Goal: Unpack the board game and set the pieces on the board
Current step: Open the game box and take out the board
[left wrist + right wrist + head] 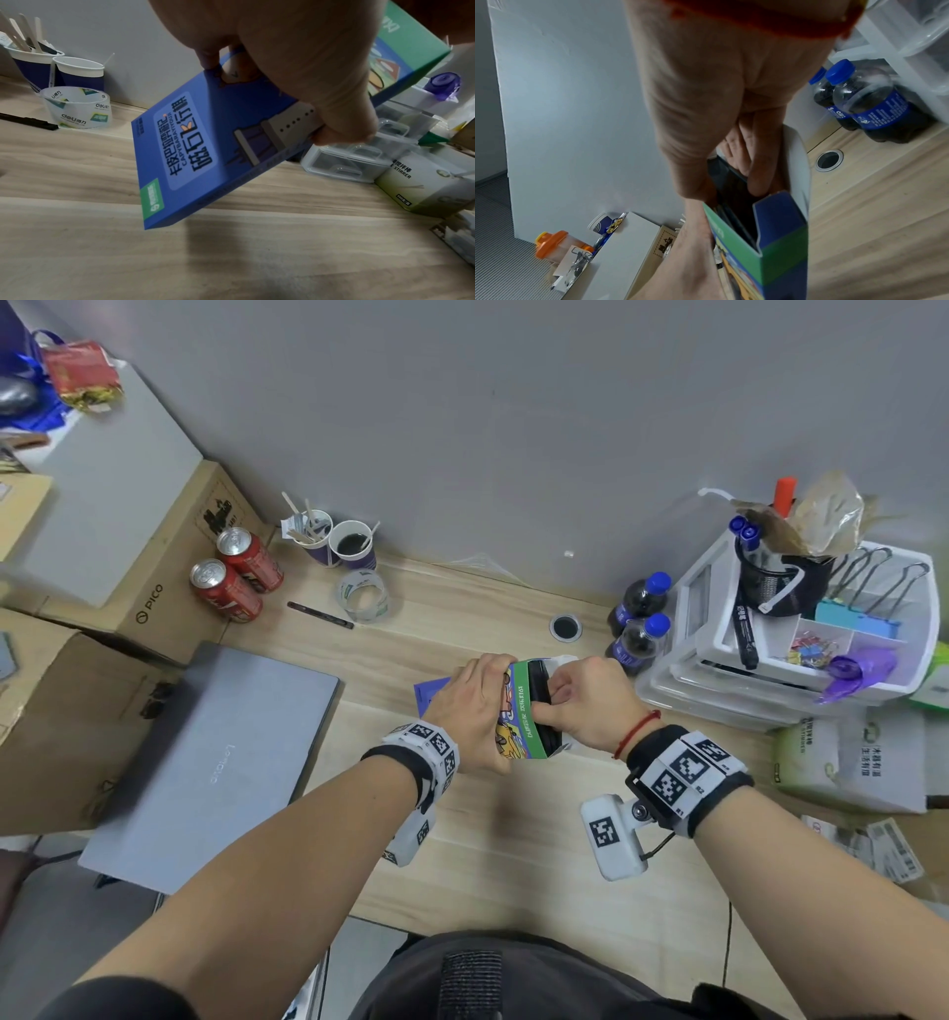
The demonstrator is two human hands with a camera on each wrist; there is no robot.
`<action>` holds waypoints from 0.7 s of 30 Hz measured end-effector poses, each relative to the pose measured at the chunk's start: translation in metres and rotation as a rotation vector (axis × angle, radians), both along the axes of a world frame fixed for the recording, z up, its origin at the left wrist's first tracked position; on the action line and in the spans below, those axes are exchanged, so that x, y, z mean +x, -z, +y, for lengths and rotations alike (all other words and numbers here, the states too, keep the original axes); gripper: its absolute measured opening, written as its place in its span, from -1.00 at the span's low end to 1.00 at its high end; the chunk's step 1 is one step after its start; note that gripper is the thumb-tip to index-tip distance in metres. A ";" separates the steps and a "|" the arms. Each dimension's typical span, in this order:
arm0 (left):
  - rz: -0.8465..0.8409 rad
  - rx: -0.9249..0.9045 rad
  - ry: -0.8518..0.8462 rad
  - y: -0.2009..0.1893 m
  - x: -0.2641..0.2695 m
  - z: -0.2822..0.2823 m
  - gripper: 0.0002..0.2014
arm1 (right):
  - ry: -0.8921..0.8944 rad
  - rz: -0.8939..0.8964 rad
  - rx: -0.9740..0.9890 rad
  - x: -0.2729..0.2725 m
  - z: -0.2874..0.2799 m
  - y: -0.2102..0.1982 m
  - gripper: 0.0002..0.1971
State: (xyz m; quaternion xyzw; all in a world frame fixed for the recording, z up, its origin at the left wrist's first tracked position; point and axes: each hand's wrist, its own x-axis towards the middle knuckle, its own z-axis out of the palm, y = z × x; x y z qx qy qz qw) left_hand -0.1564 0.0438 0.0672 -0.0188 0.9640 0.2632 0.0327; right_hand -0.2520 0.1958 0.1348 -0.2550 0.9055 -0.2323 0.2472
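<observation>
**Box open, contents on the way out**

Above the middle of the worktop [513, 839], a person holds a blue-and-green game box [205, 146] tilted on edge, clear of the surface. The left hand [470, 711] grips its printed face, thumb and fingers curled round the sides. The right hand [585, 706] reaches into the open green end at 12 o'clock, its fingers [754, 178] curled round a dark insert [734, 209] inside; the white end flap [799, 162] stands folded back. Whether that insert is the board or a tray cannot be told. No board or pieces lie out yet, so unpacking looks barely begun.

The risk, as it appears: a snug insert may come free with a jerk, and loose pieces could spill toward the cable hole [565, 627] at 1 o'clock or roll under the clutter. A tug against the flap could also tear the card.

At 9 o'clock lies a closed grey laptop [215, 762]. Farther off, two dark soda bottles [639, 629] stand at 2 o'clock beside a white desk organiser [719, 639]; a tape roll [363, 596], paper cups [339, 544] and two red cans [236, 575] sit toward 11 o'clock near the wall.
</observation>
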 end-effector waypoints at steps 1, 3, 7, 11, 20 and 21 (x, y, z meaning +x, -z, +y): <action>-0.001 0.001 0.000 -0.001 0.000 0.000 0.08 | -0.001 -0.005 0.002 0.000 0.000 0.000 -0.64; -0.006 0.004 0.004 -0.001 0.000 0.000 0.08 | -0.010 -0.010 0.008 -0.001 -0.001 -0.001 -0.62; -0.007 0.007 0.004 -0.001 0.001 0.001 0.08 | -0.012 -0.024 0.008 -0.001 -0.001 -0.002 -0.61; -0.026 -0.019 0.000 -0.002 -0.001 -0.002 0.07 | 0.011 -0.057 0.003 0.000 0.000 -0.004 -0.66; -0.063 -0.149 -0.073 -0.006 -0.008 0.000 0.16 | -0.024 -0.101 0.062 -0.010 -0.018 -0.010 -0.75; -0.063 -0.148 -0.072 -0.005 -0.007 -0.001 0.15 | -0.016 -0.102 0.059 -0.009 -0.018 -0.009 -0.71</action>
